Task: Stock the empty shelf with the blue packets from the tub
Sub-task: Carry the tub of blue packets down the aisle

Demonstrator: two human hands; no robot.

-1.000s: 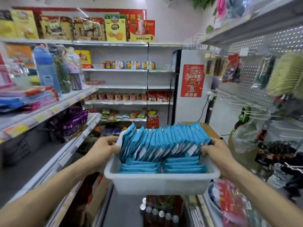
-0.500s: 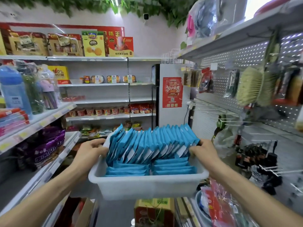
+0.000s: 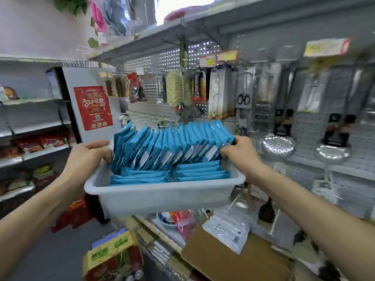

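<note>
1. The left hand [image 3: 87, 157] is seen clamped on the rim of the tub [image 3: 162, 197] at its 9 o'clock side, fingers curled round the edge.
2. The right hand [image 3: 238, 154] is clamped on the rim at 3 o'clock, its fingers pressed against the outermost packets.
3. The white tub is held up between the 2 hands at mid-view, touching no shelf.
4. The blue packets [image 3: 172, 147] are all carried inside: 1 fanned row stood on edge along the far wall, 2 flat stacks laid side by side toward 6 o'clock.
5. At 12 o'clock beyond the tub, a pegboard [image 3: 154, 63] is hung with a brush [image 3: 178, 91] and, toward 2 o'clock, scissors [image 3: 243, 98].
6. At 10 o'clock a red poster [image 3: 93, 107] is stuck on a white panel.
7. At 7 o'clock a printed carton [image 3: 113, 258] is spotted below; at 5 o'clock, brown cardboard [image 3: 233, 258].
</note>
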